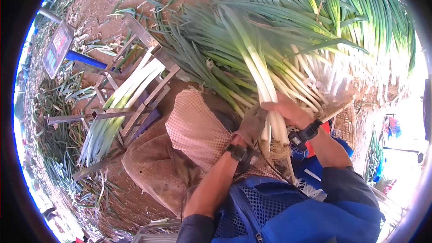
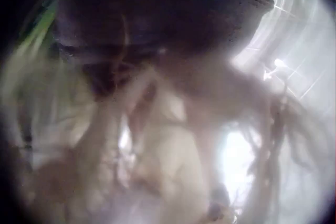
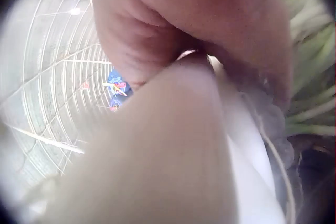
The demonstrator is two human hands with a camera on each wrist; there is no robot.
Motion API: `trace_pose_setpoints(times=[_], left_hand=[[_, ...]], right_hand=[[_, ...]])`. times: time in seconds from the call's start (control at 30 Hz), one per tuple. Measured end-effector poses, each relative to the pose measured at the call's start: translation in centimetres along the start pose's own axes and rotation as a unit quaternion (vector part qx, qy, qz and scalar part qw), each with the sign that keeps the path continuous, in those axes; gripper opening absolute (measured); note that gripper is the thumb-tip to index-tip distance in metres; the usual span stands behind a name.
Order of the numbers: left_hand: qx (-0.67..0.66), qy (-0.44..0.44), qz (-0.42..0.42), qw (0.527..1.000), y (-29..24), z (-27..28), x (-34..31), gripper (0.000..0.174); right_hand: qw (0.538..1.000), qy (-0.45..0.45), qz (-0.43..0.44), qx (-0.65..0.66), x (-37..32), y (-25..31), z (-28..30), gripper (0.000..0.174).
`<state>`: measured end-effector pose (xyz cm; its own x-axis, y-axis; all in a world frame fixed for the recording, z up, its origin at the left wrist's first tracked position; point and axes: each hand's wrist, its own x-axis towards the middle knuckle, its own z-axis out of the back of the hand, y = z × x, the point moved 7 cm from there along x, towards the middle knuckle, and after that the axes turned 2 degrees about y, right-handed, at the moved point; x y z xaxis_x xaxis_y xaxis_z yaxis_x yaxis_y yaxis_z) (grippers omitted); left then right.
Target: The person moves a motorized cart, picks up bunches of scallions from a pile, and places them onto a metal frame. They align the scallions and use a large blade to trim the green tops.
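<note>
In front of the person's lap, both hands hold a few long green onions (image 1: 255,63), their white stems toward the body and green leaves pointing away. The left hand (image 1: 252,123) grips the stems from the left, just above the bushy roots (image 1: 277,151). From the other side the right hand (image 1: 289,110) curls its fingers around the same stems. Close up in the right wrist view, the bent right hand (image 3: 210,19) is around a pale stem (image 3: 163,145). The left wrist view is dark and blurred, with pale stems (image 2: 176,155) low in it.
A large pile of green onions (image 1: 342,13) lies ahead and to the right. To the left, a metal rack (image 1: 114,113) bears a bundle of onions (image 1: 135,83), near a scale display (image 1: 58,47). Leaf scraps (image 1: 49,103) litter the ground. A checkered cloth (image 1: 193,121) covers the knee.
</note>
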<state>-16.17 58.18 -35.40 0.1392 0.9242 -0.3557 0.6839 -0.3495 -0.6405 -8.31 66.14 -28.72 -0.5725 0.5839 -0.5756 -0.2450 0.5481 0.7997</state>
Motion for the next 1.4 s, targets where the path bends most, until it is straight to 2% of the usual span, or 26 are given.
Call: trace_pose_setpoints(times=[0.07, 0.13, 0.2, 0.3, 0.4, 0.43, 0.47, 0.5, 0.53, 0.57, 0.63, 0.73, 0.77, 0.83, 0.87, 0.9, 0.93, 0.97, 1.07, 1.1, 1.13, 1.17, 1.2, 1.23, 1.33, 1.4], left_hand=[[0.084, -0.01, 0.018, 0.996, -1.6, -1.5, -1.1, 0.036], [0.326, 0.028, -0.076, 0.942, -3.0, -1.9, -1.5, 0.045], [0.337, 0.013, 0.04, 0.941, -3.3, -1.9, -2.8, 0.051], [0.415, 0.05, 0.14, 0.898, -6.3, -3.1, -5.2, 0.058], [0.403, 0.103, 0.064, 0.907, -10.0, -3.0, -7.0, 0.061], [0.298, 0.091, 0.205, 0.928, -11.4, -2.9, -8.6, 0.057], [0.207, 0.109, 0.109, 0.966, -11.0, -2.2, -7.2, 0.059], [0.113, 0.128, 0.008, 0.985, -9.5, -0.3, -4.9, 0.062], [0.037, 0.137, -0.023, 0.99, -9.7, -0.9, -4.2, 0.065], [-0.041, 0.151, -0.052, 0.986, -9.9, -1.5, -3.5, 0.069], [-0.148, 0.154, 0.022, 0.977, -12.7, -6.5, -3.0, 0.077], [-0.294, 0.149, -0.116, 0.937, -14.4, -8.5, 0.1, 0.08], [-0.334, 0.095, -0.094, 0.933, -13.9, -8.1, 0.9, 0.071], [-0.296, 0.046, -0.089, 0.95, -13.3, -7.2, 2.1, 0.055], [-0.276, 0.023, -0.083, 0.957, -12.9, -6.7, 2.5, 0.047], [-0.284, -0.03, -0.074, 0.955, -13.4, -6.8, 1.6, 0.031], [-0.191, -0.039, -0.142, 0.97, -13.7, -6.1, 2.1, 0.029], [-0.096, -0.049, -0.209, 0.972, -13.7, -5.4, 2.7, 0.028], [0.056, -0.125, -0.269, 0.954, -13.5, -4.3, 4.3, 0.041], [0.055, -0.201, -0.243, 0.948, -14.7, -5.2, 2.7, 0.047], [0.052, -0.273, -0.215, 0.936, -15.7, -5.7, 1.1, 0.053], [0.059, -0.248, -0.188, 0.949, -16.2, -6.3, 0.7, 0.068], [0.083, -0.247, -0.221, 0.94, -16.8, -6.4, 0.4, 0.057], [0.108, -0.246, -0.254, 0.929, -17.0, -6.4, 0.4, 0.046], [0.068, -0.181, -0.418, 0.888, -18.0, -6.0, -0.5, 0.04], [-0.189, -0.111, -0.331, 0.918, -23.3, -8.7, -6.3, 0.051]], right_hand=[[0.998, -0.019, -0.043, 0.046, 0.0, -0.4, 0.5, 0.039], [0.996, -0.034, -0.065, 0.06, -0.3, 0.2, 0.3, 0.038], [0.994, -0.032, -0.05, 0.09, 0.2, 0.1, 0.2, 0.036], [0.996, -0.019, -0.037, 0.078, 0.0, 0.7, -0.3, 0.033], [0.999, 0.002, -0.025, 0.039, -2.8, 4.1, -2.3, 0.028], [0.999, 0.018, -0.022, 0.037, -4.0, 5.2, -2.4, 0.028], [0.999, 0.032, -0.017, 0.033, -5.2, 6.3, -2.6, 0.028], [0.998, 0.039, -0.019, 0.049, -6.4, 7.3, -3.1, 0.035], [0.994, 0.041, -0.01, 0.1, -7.4, 8.0, -3.5, 0.052], [0.991, 0.047, 0.011, 0.122, -8.5, 9.1, -4.3, 0.056], [0.983, 0.068, 0.034, 0.166, -10.1, 9.7, -5.4, 0.061], [0.959, 0.115, 0.03, 0.256, -12.3, 8.2, -6.8, 0.065], [0.946, 0.131, 0.023, 0.297, -12.7, 6.9, -7.4, 0.067], [0.912, 0.142, 0.02, 0.384, -13.5, 5.1, -8.2, 0.072], [0.927, 0.134, 0.0, 0.349, -13.8, 4.8, -8.4, 0.071], [0.941, 0.125, -0.017, 0.313, -14.3, 4.9, -8.2, 0.07], [0.954, 0.115, -0.036, 0.276, -15.0, 5.3, -8.4, 0.069], [0.992, 0.051, -0.052, 0.104, -16.4, 6.7, -7.7, 0.074], [0.995, 0.034, 0.037, -0.092, -17.7, 10.2, -7.6, 0.086], [0.983, 0.023, 0.051, -0.176, -17.0, 8.8, -5.3, 0.096], [0.979, 0.013, 0.01, -0.201, -17.4, 9.4, -6.4, 0.095], [0.978, 0.011, -0.019, -0.209, -17.8, 9.7, -7.6, 0.096], [0.975, 0.01, -0.047, -0.218, -17.8, 9.8, -8.2, 0.097], [0.972, 0.019, -0.03, -0.232, -17.8, 9.9, -8.2, 0.097], [0.961, 0.043, 0.029, -0.27, -18.0, 10.0, -7.6, 0.099], [0.954, 0.047, 0.079, -0.285, -18.5, 11.4, -8.0, 0.1]])
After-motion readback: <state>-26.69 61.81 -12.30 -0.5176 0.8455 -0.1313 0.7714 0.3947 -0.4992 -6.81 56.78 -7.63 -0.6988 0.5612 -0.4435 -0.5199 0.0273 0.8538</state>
